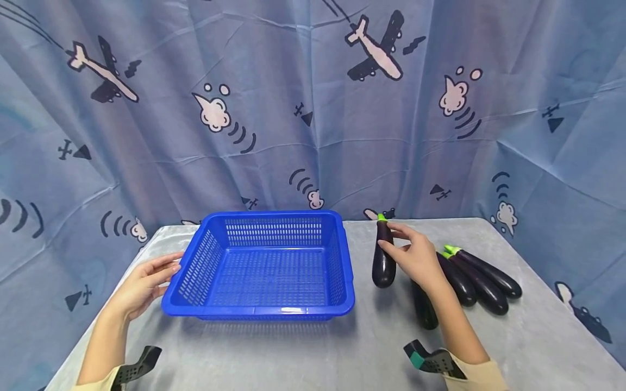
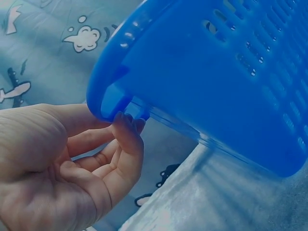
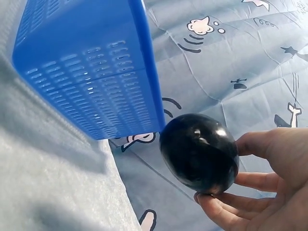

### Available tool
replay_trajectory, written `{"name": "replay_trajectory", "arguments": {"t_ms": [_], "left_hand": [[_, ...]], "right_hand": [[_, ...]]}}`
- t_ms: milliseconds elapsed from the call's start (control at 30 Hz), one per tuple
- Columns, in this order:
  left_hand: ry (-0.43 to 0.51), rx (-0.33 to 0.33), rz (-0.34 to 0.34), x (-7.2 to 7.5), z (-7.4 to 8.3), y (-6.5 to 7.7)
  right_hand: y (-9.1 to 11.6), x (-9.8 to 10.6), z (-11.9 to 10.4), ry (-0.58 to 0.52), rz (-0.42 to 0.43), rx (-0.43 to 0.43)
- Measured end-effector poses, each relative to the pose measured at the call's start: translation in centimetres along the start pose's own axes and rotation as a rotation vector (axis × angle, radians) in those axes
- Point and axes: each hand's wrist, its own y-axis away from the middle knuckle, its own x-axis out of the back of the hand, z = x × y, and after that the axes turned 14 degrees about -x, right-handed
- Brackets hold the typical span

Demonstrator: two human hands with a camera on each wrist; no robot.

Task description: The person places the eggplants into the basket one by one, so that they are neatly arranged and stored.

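Observation:
A blue plastic basket (image 1: 266,310) with slotted walls stands on the table, with nothing in it. At its left side my left hand (image 1: 146,285) holds the rim; in the left wrist view the fingertips (image 2: 127,132) curl at the rim's edge. My right hand (image 1: 415,258) grips a dark purple eggplant (image 1: 383,266) by its upper part, green stem up, to the right of the basket. In the right wrist view this eggplant's (image 3: 199,154) rounded end faces the camera, between thumb and fingers. Another eggplant (image 1: 424,307) lies under the right forearm, partly hidden.
Further right, several eggplants (image 1: 481,285) lie side by side on the pale grey tablecloth (image 1: 303,358), stems pointing back. A blue curtain (image 1: 274,108) with airplane prints hangs behind and at both sides of the table. Each wrist wears a black strap-like mount (image 1: 435,361).

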Motion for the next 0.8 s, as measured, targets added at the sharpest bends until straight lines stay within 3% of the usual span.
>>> {"name": "replay_trajectory", "arguments": {"t_ms": [800], "left_hand": [[0.067,-0.021,-0.030,0.1,-0.3,0.0]], "right_hand": [[-0.1,-0.5,-3.4,-0.014,-0.019,0.049]]}}
